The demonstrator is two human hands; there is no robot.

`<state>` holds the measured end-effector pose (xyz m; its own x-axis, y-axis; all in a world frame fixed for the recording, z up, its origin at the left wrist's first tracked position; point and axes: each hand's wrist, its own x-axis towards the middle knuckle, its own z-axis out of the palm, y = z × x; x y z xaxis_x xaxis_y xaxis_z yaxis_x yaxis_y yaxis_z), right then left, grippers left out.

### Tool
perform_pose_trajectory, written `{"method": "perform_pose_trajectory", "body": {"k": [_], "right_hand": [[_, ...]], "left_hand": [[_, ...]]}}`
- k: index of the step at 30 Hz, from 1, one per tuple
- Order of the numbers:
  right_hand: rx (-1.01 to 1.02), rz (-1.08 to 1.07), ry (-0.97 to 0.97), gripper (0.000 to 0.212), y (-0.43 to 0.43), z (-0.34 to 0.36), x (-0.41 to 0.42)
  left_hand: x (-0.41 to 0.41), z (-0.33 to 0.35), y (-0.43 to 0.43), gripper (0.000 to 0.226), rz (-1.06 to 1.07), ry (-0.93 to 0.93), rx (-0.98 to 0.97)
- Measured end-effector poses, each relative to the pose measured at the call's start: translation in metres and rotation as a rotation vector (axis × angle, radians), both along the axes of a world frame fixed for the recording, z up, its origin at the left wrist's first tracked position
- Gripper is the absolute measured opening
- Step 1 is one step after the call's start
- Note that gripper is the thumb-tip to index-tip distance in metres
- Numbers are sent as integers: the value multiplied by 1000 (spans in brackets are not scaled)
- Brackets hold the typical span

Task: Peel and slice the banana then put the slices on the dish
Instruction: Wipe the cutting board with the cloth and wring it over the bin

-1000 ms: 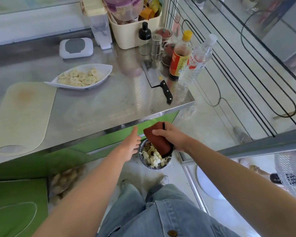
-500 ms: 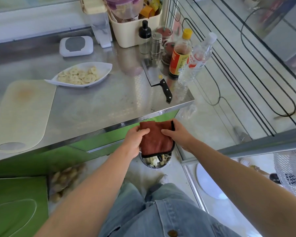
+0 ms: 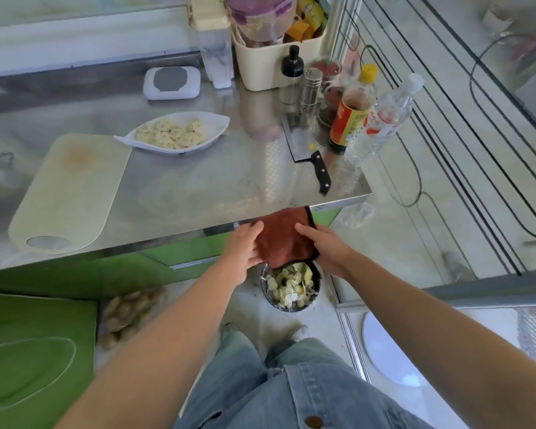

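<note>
Both hands are down past the front edge of the tabletop (image 3: 198,187), holding a reddish-brown cloth (image 3: 283,239) between them. My left hand (image 3: 242,246) has the left side of it and my right hand (image 3: 321,246) has the right side. On both, the fingers (image 3: 256,228) are curled onto the fabric, thumbs on top, so both are gripping the cloth. It hangs right over a round metal bin (image 3: 310,300) on the floor, which is full of pale peel bits and scraps, and the cloth's bottom edge covers the far rim.

As for the banana, the banana slices (image 3: 171,134) are piled in the white leaf-shaped dish (image 3: 217,125), which sits up on the tabletop well away from my hands. The cream cutting board (image 3: 68,193) lies bare on the left, just beside the dish. The cleaver (image 3: 304,144) lies flat over near the right corner, black handle pointing toward me.

Right next to the cleaver are a dark sauce bottle with a yellow cap (image 3: 351,116) and a clear water bottle (image 3: 381,125). Behind them are a metal shaker (image 3: 310,88) and a cream basket (image 3: 260,66) stuffed with packets. A white box with a grey lid (image 3: 171,83) sits at the back. My jeans (image 3: 291,391) fill the bottom of the view.
</note>
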<state>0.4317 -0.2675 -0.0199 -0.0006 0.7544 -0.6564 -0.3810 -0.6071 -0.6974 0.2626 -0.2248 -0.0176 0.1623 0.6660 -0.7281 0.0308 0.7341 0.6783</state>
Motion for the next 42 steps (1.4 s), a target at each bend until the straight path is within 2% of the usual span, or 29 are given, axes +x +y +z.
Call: {"method": "perform_pose_trajectory", "body": {"k": [3,6,9,10,14,16,19,26,31,36,40,42], "right_hand": [[-34,142,-88,31,8,4,-5],[-106,198,-177,32,15,4,-14],[-104,202,-207,32,26,7,-29],[-92,193,-215,33,32,7,-34],[-38,156,-211,30,61,15,-63],[-35,121,-211,28,75,17,-80],[-38,96,-212,31,97,18,-111],[-70,7,-208,20,141,6,-172],[-119,-10,-270,23,162,-4,-200],[-68,146,-391,42,181,-3,-234],[-8,274,-470,42,185,2,-258],[91,384,-594,39,185,-1,-269]], "left_hand": [[-9,-5,-3,38,-12,64,14],[-18,-1,-1,31,70,53,71],[-33,-4,7,23,3,141,128],[-42,-7,12,22,-38,240,194],[-111,-14,43,22,-289,902,566],[-154,-17,62,23,-316,1052,604],[-209,-16,86,30,-338,1193,537],[-282,-31,132,43,-552,1283,457],[-293,-41,138,53,-660,1323,455],[-307,-40,130,53,-770,1363,516],[-327,-38,107,55,-856,1337,551],[-343,-40,96,56,-859,1269,573]]}}
